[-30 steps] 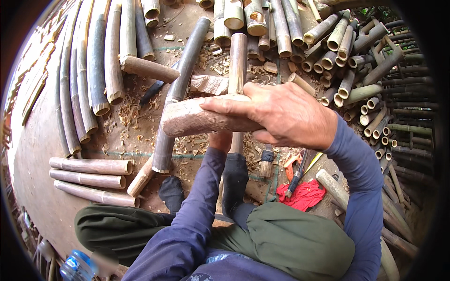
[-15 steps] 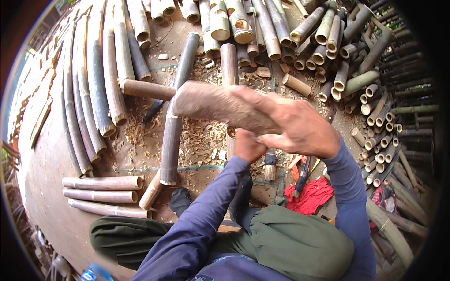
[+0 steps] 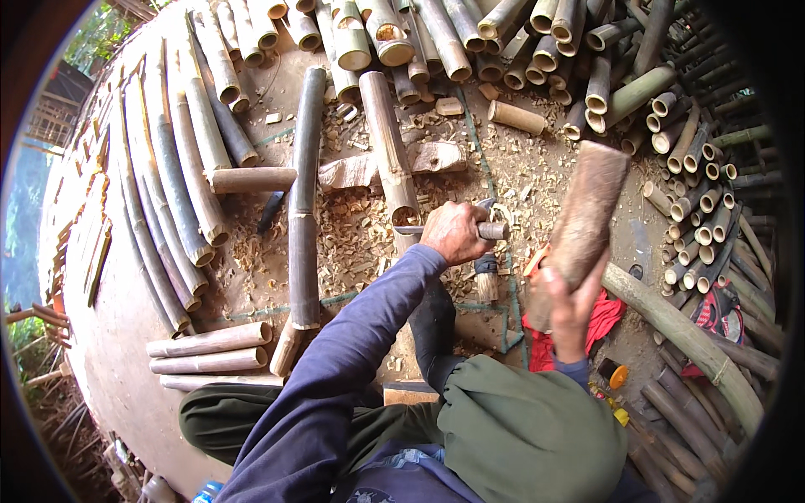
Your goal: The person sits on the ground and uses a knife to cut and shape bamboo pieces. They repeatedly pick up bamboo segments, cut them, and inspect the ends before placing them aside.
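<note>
- Now left hand (image 3: 453, 232) is fisted round a wooden-handled blade tool (image 3: 490, 230), its metal set at the cut end of the upright-lying bamboo pole (image 3: 387, 147); blade shape unclear.
- Right hand (image 3: 570, 306) clutches a rough wooden mallet (image 3: 587, 214), raised, to the right of the tool, long axis tilted up-right.
- Pale shavings (image 3: 352, 243) all round.

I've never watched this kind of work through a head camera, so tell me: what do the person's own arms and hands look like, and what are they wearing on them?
Both arms are covered by long blue-purple sleeves of soft cloth that reach to the wrists, creased along the forearm. The left hand and right hand are bare: no gloves, and no ring, watch or band that I can make out. No markings show on the sleeves.
</note>
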`<state>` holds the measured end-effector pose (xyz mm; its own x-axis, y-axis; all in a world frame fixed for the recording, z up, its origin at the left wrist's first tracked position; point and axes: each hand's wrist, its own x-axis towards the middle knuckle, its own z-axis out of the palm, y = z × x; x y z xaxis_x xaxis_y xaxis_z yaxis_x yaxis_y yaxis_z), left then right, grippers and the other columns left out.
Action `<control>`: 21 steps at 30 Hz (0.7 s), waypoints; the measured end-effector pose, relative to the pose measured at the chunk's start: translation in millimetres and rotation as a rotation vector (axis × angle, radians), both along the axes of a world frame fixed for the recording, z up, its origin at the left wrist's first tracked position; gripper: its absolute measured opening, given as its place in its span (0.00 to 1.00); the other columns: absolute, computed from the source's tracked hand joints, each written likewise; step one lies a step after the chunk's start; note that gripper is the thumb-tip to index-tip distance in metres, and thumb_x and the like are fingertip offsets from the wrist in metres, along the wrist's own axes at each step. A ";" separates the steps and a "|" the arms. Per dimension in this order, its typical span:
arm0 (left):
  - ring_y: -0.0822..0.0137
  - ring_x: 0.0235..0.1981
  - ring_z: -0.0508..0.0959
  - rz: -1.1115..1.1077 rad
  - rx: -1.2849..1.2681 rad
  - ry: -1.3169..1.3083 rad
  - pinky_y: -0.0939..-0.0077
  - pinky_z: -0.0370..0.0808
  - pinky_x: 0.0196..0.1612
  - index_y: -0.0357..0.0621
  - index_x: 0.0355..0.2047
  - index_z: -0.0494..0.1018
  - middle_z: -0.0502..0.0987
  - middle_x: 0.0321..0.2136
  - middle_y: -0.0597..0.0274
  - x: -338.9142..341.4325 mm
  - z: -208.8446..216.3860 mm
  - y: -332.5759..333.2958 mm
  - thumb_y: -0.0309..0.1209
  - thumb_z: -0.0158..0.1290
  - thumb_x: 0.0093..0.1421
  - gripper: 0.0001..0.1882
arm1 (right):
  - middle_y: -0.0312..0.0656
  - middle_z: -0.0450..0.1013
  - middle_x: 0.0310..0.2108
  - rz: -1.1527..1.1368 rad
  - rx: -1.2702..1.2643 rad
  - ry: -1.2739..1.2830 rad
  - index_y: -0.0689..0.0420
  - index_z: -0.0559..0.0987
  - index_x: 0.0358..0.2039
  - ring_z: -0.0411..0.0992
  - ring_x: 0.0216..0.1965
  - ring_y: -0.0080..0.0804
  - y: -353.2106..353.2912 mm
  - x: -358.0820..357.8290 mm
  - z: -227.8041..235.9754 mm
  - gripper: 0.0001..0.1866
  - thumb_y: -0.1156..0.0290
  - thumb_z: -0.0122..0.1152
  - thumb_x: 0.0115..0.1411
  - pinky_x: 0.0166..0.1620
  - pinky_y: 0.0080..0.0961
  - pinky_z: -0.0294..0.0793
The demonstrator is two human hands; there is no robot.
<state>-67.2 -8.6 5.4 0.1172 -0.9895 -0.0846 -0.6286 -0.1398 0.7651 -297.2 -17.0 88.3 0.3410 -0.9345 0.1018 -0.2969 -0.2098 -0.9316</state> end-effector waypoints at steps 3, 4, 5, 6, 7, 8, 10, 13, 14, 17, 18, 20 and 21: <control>0.45 0.30 0.85 0.011 0.022 0.033 0.53 0.82 0.38 0.45 0.32 0.85 0.83 0.26 0.47 16.6 0.4 11.4 0.46 0.66 0.53 0.17 | 0.63 0.61 0.70 0.279 -0.053 0.214 0.57 0.50 0.78 0.63 0.70 0.52 1.0 27.0 16.3 0.55 0.71 0.69 0.53 0.71 0.42 0.61; 0.43 0.32 0.85 -0.019 -0.021 0.029 0.52 0.81 0.40 0.48 0.31 0.84 0.83 0.25 0.46 17.7 -0.9 19.1 0.44 0.64 0.52 0.14 | 0.63 0.61 0.70 0.327 -0.029 0.224 0.56 0.50 0.78 0.63 0.71 0.53 -2.3 28.2 30.3 0.55 0.72 0.69 0.53 0.71 0.42 0.61; 0.43 0.31 0.85 -0.003 -0.019 0.033 0.51 0.81 0.39 0.48 0.31 0.84 0.83 0.25 0.46 20.8 -2.3 22.8 0.43 0.64 0.52 0.14 | 0.63 0.61 0.70 0.376 -0.004 0.234 0.56 0.50 0.78 0.63 0.71 0.54 -5.8 30.3 41.9 0.55 0.73 0.68 0.53 0.71 0.42 0.62; 0.43 0.31 0.85 0.009 -0.015 0.050 0.51 0.81 0.39 0.48 0.31 0.84 0.83 0.25 0.47 19.3 2.5 25.1 0.43 0.64 0.53 0.13 | 0.61 0.60 0.71 0.383 -0.001 0.154 0.57 0.50 0.78 0.63 0.71 0.51 -11.6 31.0 41.7 0.54 0.73 0.68 0.54 0.72 0.40 0.61; 0.43 0.31 0.85 0.023 -0.009 0.066 0.51 0.80 0.38 0.48 0.31 0.84 0.83 0.25 0.48 18.7 3.8 28.1 0.42 0.63 0.53 0.12 | 0.61 0.58 0.72 0.354 -0.030 0.070 0.63 0.50 0.77 0.60 0.72 0.50 -6.4 31.1 51.4 0.54 0.74 0.67 0.53 0.72 0.41 0.61; 0.44 0.31 0.84 0.065 -0.123 0.110 0.49 0.79 0.37 0.47 0.30 0.82 0.84 0.27 0.49 18.0 -3.6 34.5 0.41 0.63 0.54 0.11 | 0.58 0.57 0.72 0.242 -0.090 0.022 0.62 0.50 0.77 0.60 0.72 0.46 2.1 31.0 50.2 0.53 0.71 0.66 0.54 0.72 0.40 0.60; 0.44 0.32 0.84 0.060 -0.194 0.088 0.50 0.79 0.37 0.47 0.31 0.82 0.84 0.29 0.49 15.3 -4.2 37.8 0.40 0.63 0.55 0.11 | 0.53 0.56 0.71 0.065 -0.239 -0.194 0.61 0.50 0.77 0.61 0.70 0.41 18.9 43.1 45.6 0.50 0.69 0.62 0.56 0.70 0.40 0.62; 0.45 0.31 0.85 0.044 -0.211 0.110 0.54 0.81 0.37 0.49 0.34 0.84 0.84 0.29 0.50 17.0 -2.7 39.5 0.39 0.62 0.55 0.10 | 0.66 0.60 0.69 0.351 -0.155 0.293 0.64 0.49 0.77 0.63 0.70 0.54 24.2 48.7 21.1 0.53 0.75 0.66 0.53 0.68 0.45 0.66; 0.47 0.30 0.85 0.035 -0.183 0.124 0.55 0.81 0.37 0.49 0.34 0.85 0.85 0.29 0.51 20.0 0.4 38.1 0.38 0.62 0.55 0.10 | 0.65 0.61 0.68 0.342 -0.229 0.211 0.61 0.49 0.77 0.65 0.69 0.55 17.8 51.4 8.7 0.53 0.74 0.66 0.54 0.68 0.44 0.66; 0.62 0.25 0.86 0.001 -0.129 0.292 0.63 0.85 0.36 0.45 0.33 0.86 0.87 0.28 0.54 50.7 -0.7 6.9 0.36 0.64 0.54 0.10 | 0.63 0.57 0.71 0.247 -0.127 0.103 0.63 0.47 0.77 0.63 0.70 0.54 17.0 49.4 10.6 0.54 0.70 0.68 0.56 0.71 0.45 0.61; 0.65 0.24 0.84 0.062 -0.107 0.384 0.65 0.83 0.34 0.44 0.30 0.85 0.86 0.26 0.55 67.0 -3.4 -5.2 0.37 0.65 0.54 0.10 | 0.62 0.54 0.73 0.214 -0.150 0.104 0.64 0.46 0.77 0.59 0.72 0.53 15.7 43.9 0.5 0.54 0.68 0.68 0.57 0.73 0.46 0.57; 0.65 0.24 0.81 -0.048 -0.003 0.474 0.64 0.78 0.33 0.40 0.29 0.83 0.82 0.23 0.54 89.9 -1.1 -39.5 0.43 0.65 0.53 0.16 | 0.60 0.51 0.75 0.156 -0.077 0.052 0.65 0.46 0.77 0.54 0.75 0.52 13.8 34.6 2.3 0.55 0.68 0.68 0.57 0.76 0.45 0.50; 0.60 0.26 0.81 -0.096 0.019 0.496 0.62 0.79 0.35 0.37 0.30 0.81 0.82 0.25 0.49 98.0 3.2 -47.0 0.47 0.65 0.53 0.21 | 0.60 0.51 0.75 0.155 -0.046 0.038 0.65 0.46 0.77 0.52 0.75 0.52 9.0 35.8 0.7 0.55 0.68 0.68 0.56 0.76 0.44 0.48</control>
<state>30.8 -55.6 8.6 -0.0329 -0.9916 -0.1253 -0.2003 -0.1163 0.9728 -261.4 -8.0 88.9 0.4848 -0.8652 0.1277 -0.2927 -0.2981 -0.9085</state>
